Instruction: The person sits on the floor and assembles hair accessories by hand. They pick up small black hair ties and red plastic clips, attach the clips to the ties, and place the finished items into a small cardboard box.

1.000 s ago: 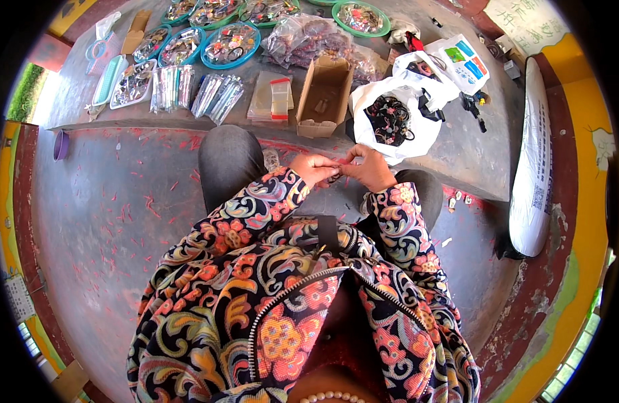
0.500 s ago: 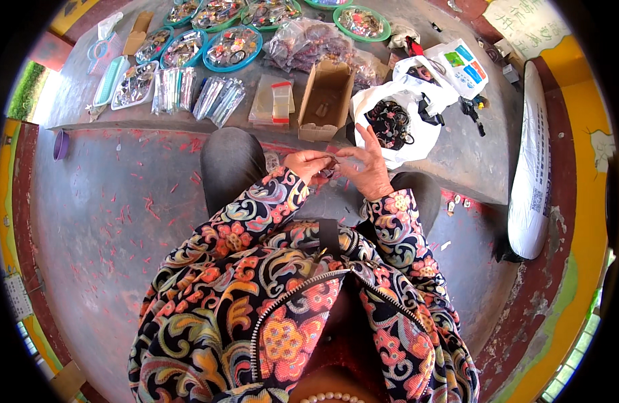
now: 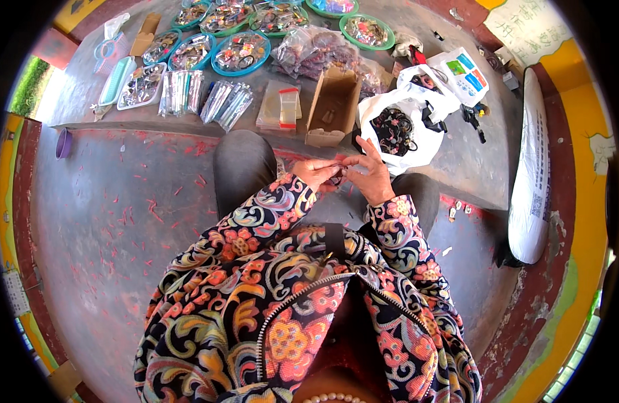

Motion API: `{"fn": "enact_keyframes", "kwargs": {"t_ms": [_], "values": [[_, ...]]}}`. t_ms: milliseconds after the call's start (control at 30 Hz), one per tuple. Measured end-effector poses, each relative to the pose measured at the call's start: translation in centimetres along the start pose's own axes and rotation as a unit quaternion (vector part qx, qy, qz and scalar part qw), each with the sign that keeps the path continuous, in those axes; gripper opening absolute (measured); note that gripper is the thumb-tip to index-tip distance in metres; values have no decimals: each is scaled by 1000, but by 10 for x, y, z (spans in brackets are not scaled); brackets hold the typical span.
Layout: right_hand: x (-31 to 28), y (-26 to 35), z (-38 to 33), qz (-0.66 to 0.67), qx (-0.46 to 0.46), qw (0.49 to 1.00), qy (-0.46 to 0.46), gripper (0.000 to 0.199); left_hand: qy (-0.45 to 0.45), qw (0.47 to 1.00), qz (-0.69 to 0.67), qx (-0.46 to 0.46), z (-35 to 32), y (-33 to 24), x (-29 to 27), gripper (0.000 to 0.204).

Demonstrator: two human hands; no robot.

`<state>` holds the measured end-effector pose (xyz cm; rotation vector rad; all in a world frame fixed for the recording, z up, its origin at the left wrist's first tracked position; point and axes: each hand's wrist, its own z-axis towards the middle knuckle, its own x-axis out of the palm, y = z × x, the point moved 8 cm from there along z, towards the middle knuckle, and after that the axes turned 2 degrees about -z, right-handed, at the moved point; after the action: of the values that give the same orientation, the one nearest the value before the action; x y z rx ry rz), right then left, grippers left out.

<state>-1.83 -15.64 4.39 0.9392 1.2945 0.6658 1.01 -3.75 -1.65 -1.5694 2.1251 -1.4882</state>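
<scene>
Head view | small dark thing point(image 3: 337, 177): just above the frame's middle | left hand point(image 3: 315, 173): pinching it | right hand point(image 3: 370, 179): pinching it too, other fingers up | probably light, maybe bendy; best held by its edges

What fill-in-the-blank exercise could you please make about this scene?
1. Of the left hand and right hand, the ____ one is nearer the white plastic bag.
2. The cardboard box stands to the ____ of that bag.
3. The tub on the floor, far left, is ____ in colour.

Missing words: right; left; purple.
</scene>
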Motion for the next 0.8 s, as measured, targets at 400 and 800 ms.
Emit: {"fn": "enact_keyframes", "kwargs": {"t_ms": [400, 800], "values": [[25, -22, -1, 204, 73, 969, 122, 18, 47, 998, -38, 1, 10, 16, -3, 27], [17, -37, -5, 220, 105, 969, 36, 14, 12, 999, -44, -6, 1, 7, -3, 25]]}}
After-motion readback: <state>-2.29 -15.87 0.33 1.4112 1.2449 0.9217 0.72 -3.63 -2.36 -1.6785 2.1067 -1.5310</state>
